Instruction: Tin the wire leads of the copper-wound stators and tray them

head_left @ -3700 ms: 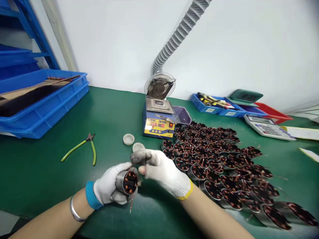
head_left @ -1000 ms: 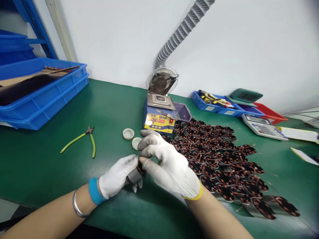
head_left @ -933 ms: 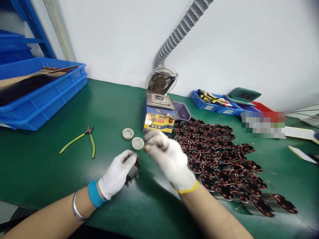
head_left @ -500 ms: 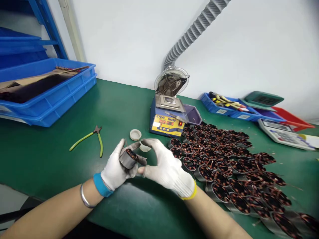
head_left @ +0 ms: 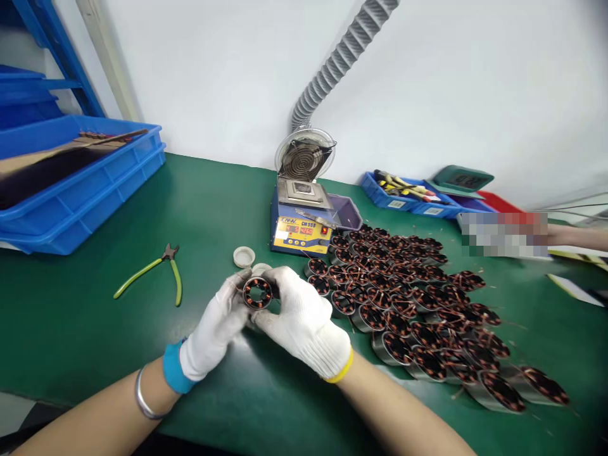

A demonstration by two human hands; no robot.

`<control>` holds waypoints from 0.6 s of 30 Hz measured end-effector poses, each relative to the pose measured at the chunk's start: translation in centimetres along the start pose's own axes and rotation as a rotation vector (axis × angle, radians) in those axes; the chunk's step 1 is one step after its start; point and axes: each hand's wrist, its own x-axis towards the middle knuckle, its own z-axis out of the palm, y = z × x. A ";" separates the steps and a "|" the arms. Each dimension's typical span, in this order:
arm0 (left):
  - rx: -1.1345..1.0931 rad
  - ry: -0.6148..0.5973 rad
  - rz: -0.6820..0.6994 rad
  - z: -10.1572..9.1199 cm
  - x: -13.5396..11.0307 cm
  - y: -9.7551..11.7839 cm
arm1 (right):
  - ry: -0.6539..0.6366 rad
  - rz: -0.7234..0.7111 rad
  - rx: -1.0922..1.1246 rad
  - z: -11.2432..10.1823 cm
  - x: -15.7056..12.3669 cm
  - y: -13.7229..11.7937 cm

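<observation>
Both my hands wear white gloves with darkened fingertips. Between them is a wound motor stator, a metal ring with copper coils inside, its open end facing me and green table showing through the hole. My left hand grips its left side. From the right, my right hand holds it with thumb below and fingers above. Just behind are two small white round dishes, one partly covered by my fingers. Green-handled cutting pliers lie open to the left.
A blue solder pot machine with a lit display stands behind, under a grey duct. Many similar stators crowd the right side. A blue crate stands left, tool bins back right. Another person's forearm reaches in from the right.
The stator has turned from side-on to facing me. My right hand has closed in on it. The view has shifted, and another person's arm has appeared at the right.
</observation>
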 end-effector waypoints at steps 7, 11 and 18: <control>-0.094 -0.053 -0.044 -0.8 0.8 0.1 | -0.099 -0.047 0.316 0.3 1.0 1.5; 0.036 -0.090 -0.068 -0.8 0.9 -0.2 | -0.020 -0.201 0.363 2.3 0.8 2.2; 0.352 0.109 0.125 -0.4 1.0 -0.7 | -0.019 0.012 0.296 2.8 0.5 1.9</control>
